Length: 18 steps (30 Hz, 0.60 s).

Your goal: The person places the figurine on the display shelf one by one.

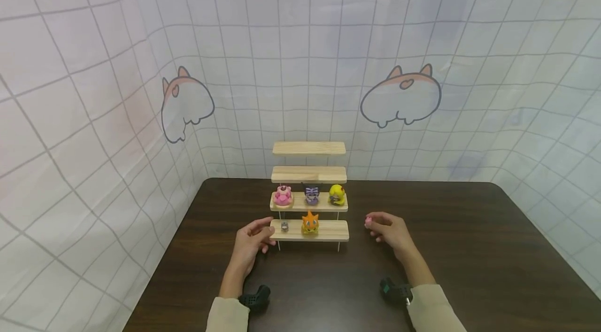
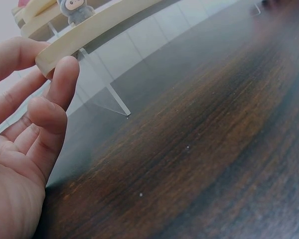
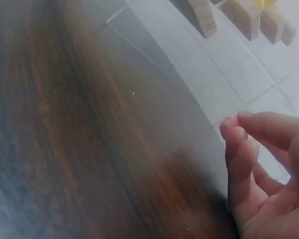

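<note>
A tiered wooden display shelf (image 1: 310, 148) stands on the table. My left hand (image 1: 250, 242) holds the left end of its lowest board (image 2: 65, 50), fingers above and below the edge. On that board are a small grey figurine (image 1: 284, 226) and an orange spiky-headed figurine (image 1: 310, 223). One board up sit a pink figurine (image 1: 283, 196), a purple and black one (image 1: 311, 194) and a yellow one (image 1: 336, 194). Right of the shelf, my right hand (image 1: 392, 230) pinches a tiny pink figurine (image 3: 229, 125) between thumb and fingertips, above the table; the fingers hide most of it.
The dark wood table (image 1: 469, 248) stretches out on both sides of the shelf. Clear legs (image 2: 112, 94) hold up the boards. A white grid-patterned curtain (image 1: 310, 60) hangs behind and at the sides. Dark devices (image 1: 255, 298) are worn on both wrists.
</note>
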Available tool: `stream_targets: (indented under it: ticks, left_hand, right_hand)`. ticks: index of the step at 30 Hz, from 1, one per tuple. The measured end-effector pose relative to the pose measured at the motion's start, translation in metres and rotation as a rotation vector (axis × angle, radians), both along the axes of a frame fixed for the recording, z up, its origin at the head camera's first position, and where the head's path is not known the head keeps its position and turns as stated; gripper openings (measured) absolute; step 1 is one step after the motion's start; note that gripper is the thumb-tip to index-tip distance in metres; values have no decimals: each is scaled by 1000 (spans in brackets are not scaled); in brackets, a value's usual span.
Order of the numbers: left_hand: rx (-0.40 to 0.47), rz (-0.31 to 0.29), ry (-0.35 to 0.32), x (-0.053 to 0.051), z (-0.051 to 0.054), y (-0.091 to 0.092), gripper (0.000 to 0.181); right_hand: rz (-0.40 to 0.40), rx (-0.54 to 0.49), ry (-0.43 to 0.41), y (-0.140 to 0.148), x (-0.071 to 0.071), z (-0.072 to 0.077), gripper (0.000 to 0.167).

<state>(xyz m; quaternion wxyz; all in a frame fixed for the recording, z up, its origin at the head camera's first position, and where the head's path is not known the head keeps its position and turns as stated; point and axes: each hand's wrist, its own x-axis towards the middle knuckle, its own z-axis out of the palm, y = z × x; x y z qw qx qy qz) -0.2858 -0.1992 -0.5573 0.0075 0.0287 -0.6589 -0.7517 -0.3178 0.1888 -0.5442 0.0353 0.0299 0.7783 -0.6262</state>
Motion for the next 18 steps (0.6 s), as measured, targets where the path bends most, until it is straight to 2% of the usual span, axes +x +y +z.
stream_targets:
  ticks: [8, 12, 18]
  left_hand:
    - [-3, -1, -4, 2, 1, 0, 39]
    - [-9, -1, -2, 2, 2, 0, 39]
    - [-16, 2, 0, 1, 2, 0, 38]
  right_hand:
    - [-8, 8, 32, -4, 2, 10, 45]
    - [-9, 2, 63, -9, 3, 20, 47]
    - [-2, 45, 111, -15, 10, 37, 47]
